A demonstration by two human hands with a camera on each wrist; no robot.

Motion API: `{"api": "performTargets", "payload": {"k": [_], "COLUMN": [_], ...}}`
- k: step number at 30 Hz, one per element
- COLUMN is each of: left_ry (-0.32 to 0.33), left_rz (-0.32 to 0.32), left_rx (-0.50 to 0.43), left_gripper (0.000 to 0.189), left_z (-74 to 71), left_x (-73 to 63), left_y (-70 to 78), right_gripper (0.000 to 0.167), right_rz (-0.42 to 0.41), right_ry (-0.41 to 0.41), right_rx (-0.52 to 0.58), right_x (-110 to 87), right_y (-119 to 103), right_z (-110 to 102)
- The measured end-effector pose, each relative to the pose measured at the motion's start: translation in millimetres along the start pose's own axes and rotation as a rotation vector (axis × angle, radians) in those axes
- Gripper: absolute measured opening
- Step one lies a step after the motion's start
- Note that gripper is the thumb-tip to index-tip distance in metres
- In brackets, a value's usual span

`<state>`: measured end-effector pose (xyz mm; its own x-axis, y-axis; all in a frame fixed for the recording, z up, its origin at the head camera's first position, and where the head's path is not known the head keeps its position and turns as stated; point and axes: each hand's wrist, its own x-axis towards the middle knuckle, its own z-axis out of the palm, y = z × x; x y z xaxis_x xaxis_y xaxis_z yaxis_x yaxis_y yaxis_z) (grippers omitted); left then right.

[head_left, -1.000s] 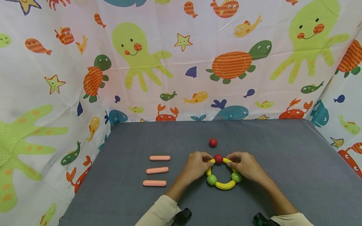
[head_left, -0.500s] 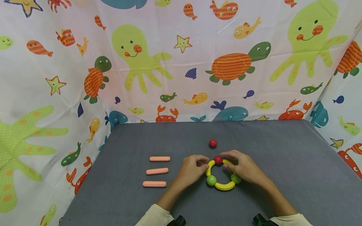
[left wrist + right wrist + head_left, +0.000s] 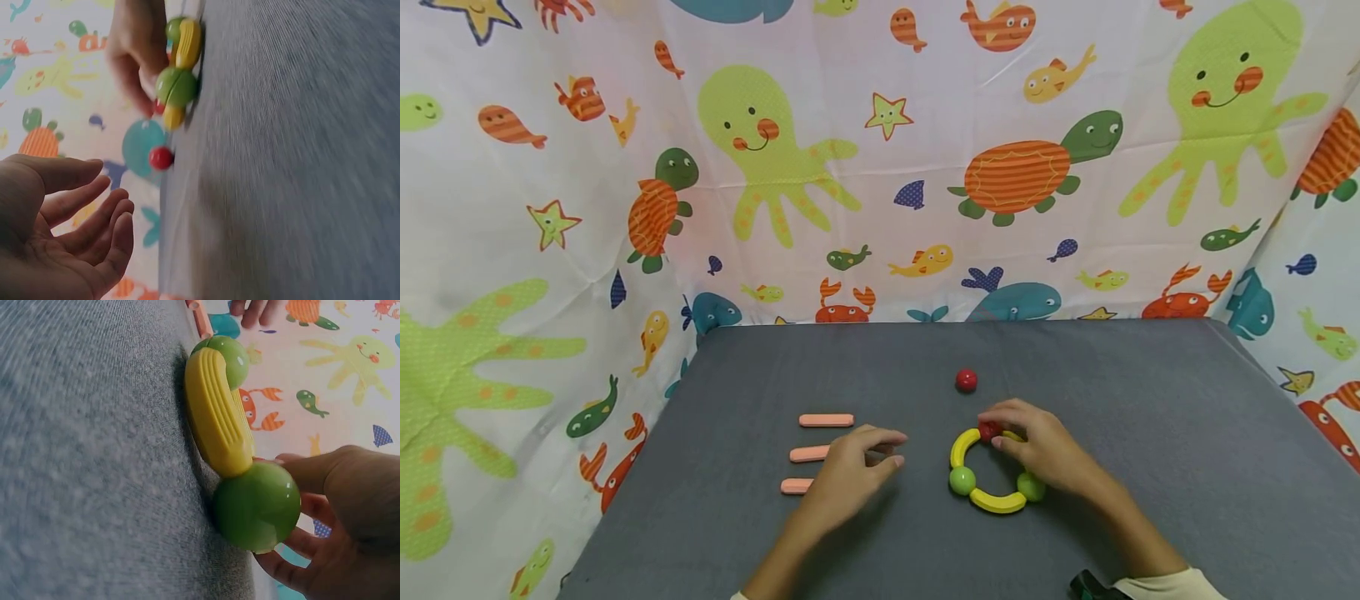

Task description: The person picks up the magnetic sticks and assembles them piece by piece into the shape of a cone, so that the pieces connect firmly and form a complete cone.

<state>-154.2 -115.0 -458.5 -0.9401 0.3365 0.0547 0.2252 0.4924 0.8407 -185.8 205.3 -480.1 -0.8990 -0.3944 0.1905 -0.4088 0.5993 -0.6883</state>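
A ring of yellow curved pieces, green balls and a red ball lies on the grey cloth; a front yellow piece (image 3: 997, 502) and the left green ball (image 3: 962, 481) show in the head view. My right hand (image 3: 1047, 446) is over the ring's upper right, pinching its red ball (image 3: 989, 431) between thumb and fingers and partly covering the right yellow piece. My left hand (image 3: 852, 475) hovers away from the ring, holding nothing, fingers loosely bent. It partly hides the lower two of several pink sticks; the top pink stick (image 3: 826, 421) shows whole.
A loose red ball (image 3: 966, 381) lies behind the ring. The grey cloth-covered table (image 3: 1150, 400) ends at a curtain (image 3: 865, 192) printed with sea animals, which also hangs along both sides.
My left hand has let go of the ring and moved left to the pink sticks. My right hand has shifted from the ring's right yellow piece to its red ball.
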Motion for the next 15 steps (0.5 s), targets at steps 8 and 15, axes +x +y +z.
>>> {"api": "performTargets", "payload": {"k": [8,15], "left_ry": [0.101,0.206], "left_rz": [-0.078,-0.203], "left_rx": [-0.016,0.067], "left_gripper": [0.031,0.032], "left_z": [-31.3,-50.1], "left_x": [-23.9,-37.4], "left_y": [-19.1,-34.1], "right_gripper": [0.027,0.029], "right_rz": [0.059,0.148], "right_ry": [0.007,-0.027], "right_rx": [-0.02,0.014], "right_x": [-0.9,-0.5], "right_y": [0.5,2.3], "right_z": [-3.8,-9.3]}}
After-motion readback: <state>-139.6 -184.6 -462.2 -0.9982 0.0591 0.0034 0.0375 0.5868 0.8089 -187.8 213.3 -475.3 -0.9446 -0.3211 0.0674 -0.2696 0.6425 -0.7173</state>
